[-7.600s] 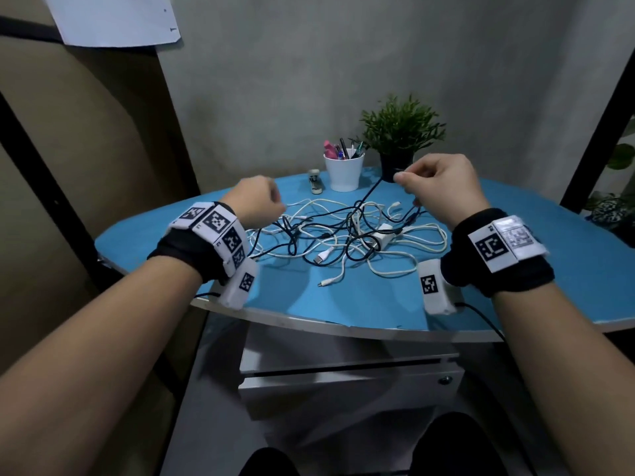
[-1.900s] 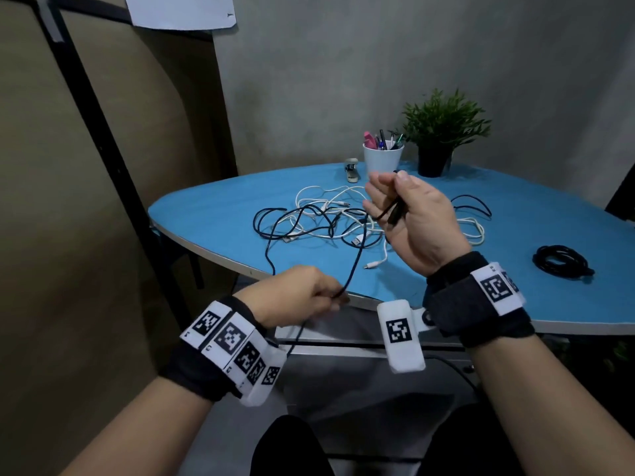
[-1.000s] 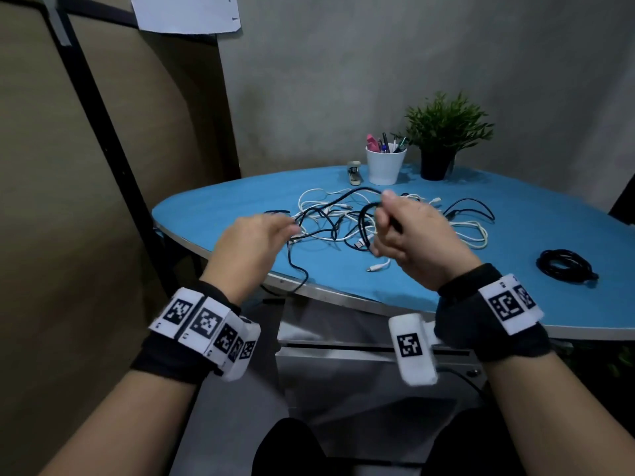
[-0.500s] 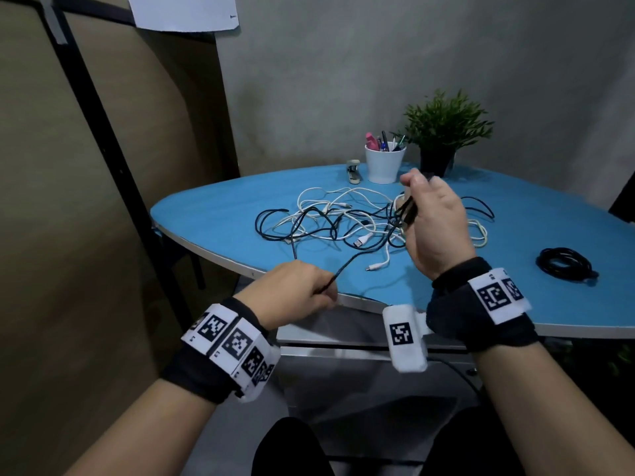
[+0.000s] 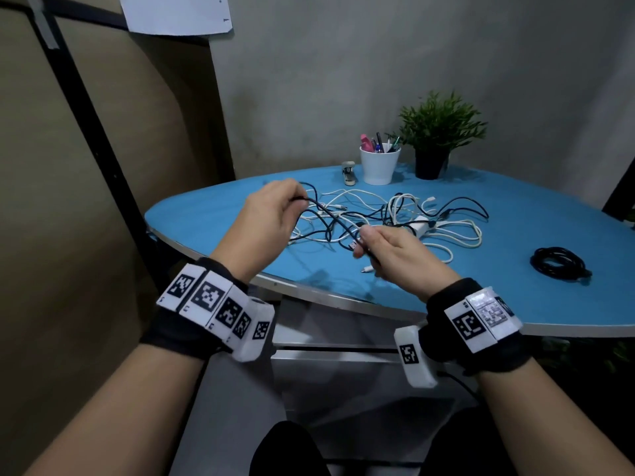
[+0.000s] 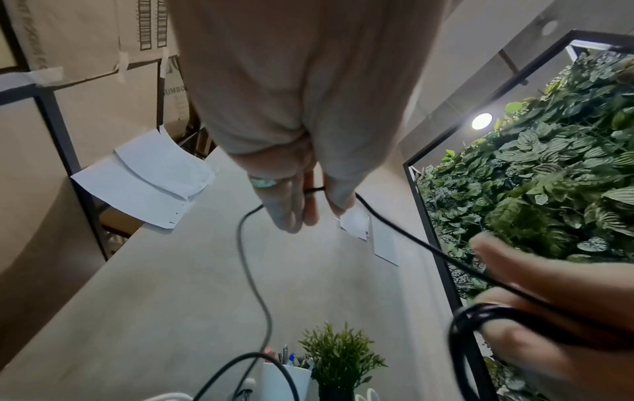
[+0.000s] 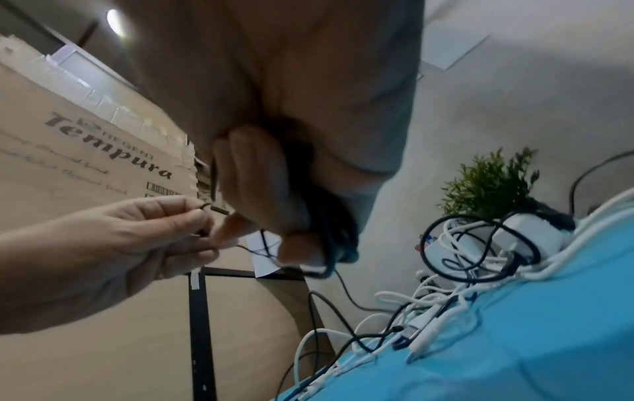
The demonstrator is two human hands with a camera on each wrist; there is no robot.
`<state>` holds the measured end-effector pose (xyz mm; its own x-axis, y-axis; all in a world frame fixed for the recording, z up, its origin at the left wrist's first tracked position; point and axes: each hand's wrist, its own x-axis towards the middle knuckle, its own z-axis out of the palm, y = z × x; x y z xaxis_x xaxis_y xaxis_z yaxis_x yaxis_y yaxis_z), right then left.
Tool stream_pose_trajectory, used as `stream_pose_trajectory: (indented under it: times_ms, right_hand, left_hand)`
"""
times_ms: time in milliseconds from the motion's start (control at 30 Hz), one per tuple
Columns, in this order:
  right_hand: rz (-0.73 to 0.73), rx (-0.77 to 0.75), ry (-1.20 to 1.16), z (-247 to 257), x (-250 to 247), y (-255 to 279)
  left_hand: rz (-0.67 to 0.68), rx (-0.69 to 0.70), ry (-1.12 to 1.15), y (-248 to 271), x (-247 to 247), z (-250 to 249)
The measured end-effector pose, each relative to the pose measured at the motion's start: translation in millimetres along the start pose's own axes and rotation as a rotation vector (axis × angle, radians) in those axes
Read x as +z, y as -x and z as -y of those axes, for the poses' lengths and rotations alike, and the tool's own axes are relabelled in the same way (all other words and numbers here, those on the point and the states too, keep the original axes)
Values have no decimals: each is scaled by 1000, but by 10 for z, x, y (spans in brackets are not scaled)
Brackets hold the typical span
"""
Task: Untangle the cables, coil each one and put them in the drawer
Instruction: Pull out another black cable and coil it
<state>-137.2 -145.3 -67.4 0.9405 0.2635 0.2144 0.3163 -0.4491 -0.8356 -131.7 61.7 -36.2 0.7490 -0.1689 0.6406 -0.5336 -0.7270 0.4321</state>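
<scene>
Your right hand holds a small bundle of loops of the thin black cable, its fingers curled round them, so the turns already made cannot spring apart; the left wrist view shows several strands wrapped round those fingers. Your left hand pinches the same cable between thumb and fingertips further along, raised above the desk, which reads as feeding the free length toward the bundle for the next turn. The rest of that cable trails back into the cable tangle in the middle of the desk, a loose heap of white and black leads with a white charger block among them, so the strand you are winding is probably not fully free yet. The leads look thin, round and limp, smooth-jacketed, the kind that kink and snag on each other's plugs. Well apart on the right lies a coiled black cable, flat and tidy, not yet stowed. The drawer sits below the desk edge, pale grey, and looks closed. The desk top is matt blue with a pale metal rim. At the back stand a white pen cup and a small potted plant, clear of the work.
</scene>
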Motion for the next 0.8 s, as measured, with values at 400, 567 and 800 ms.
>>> stream_pose_trajectory:
  times_ms: [400, 567, 800]
  right_hand:
    - [103, -17, -688, 178, -108, 94]
    - [-46, -12, -991, 195, -117, 54]
    - [-251, -27, -1192, 128, -111, -88]
  left_hand:
    - [284, -243, 22, 40, 286, 177]
    - [503, -182, 85, 253, 572, 66]
    - [617, -21, -82, 425, 735, 64]
